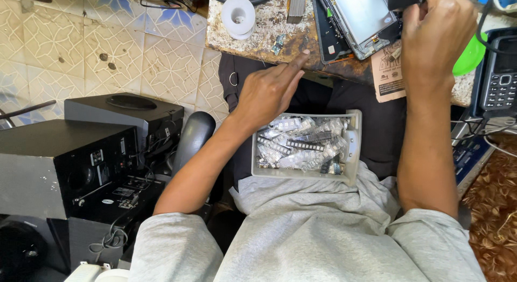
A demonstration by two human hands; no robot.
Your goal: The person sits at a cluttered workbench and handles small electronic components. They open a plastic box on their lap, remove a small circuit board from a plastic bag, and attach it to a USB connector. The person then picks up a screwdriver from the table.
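Note:
My left hand [269,91] is over the front edge of the stone worktop [269,29], index finger stretched out and touching the edge near a small electronic part [278,43]; the other fingers are curled with nothing in them. My right hand [436,34] is raised over an opened phone [363,18] with its metal inner plate showing, fingers closed around a dark object at the top edge; what it is I cannot make out. A grey plastic tray [353,147] rests on my lap, filled with several small parts in clear packets.
A white spool [238,15] stands on the worktop at the left. A keypad phone [499,72] and a green dish [469,56] lie at the right. Black speaker boxes [64,163] and cables stand on the floor at my left, beside tiled wall.

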